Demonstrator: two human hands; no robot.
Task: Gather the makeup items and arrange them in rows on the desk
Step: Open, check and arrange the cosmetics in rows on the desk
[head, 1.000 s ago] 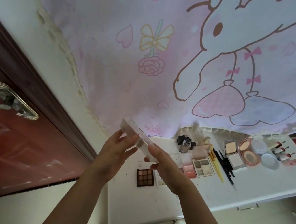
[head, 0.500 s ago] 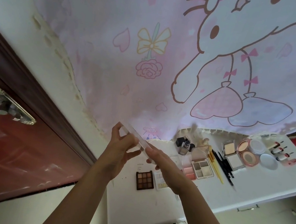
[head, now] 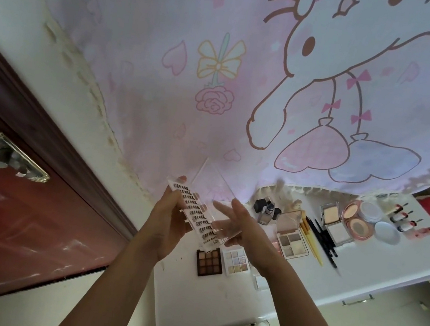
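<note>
One camera sat on the person's head. It looked forward and down, tipped sideways, close to the left hand [head: 168, 221] and right hand [head: 244, 230], above the desk's [head: 201, 303] near edge.

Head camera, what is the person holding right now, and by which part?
A clear false-lash case: the left hand grips its left long edge, while the open right hand touches its lower right end.

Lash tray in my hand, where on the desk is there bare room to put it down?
Bare desk lies in front of the brown palette and pale palette, toward you. A thinner strip runs in front of the round compacts. The back row, bottle to lipsticks, is crowded.
</note>
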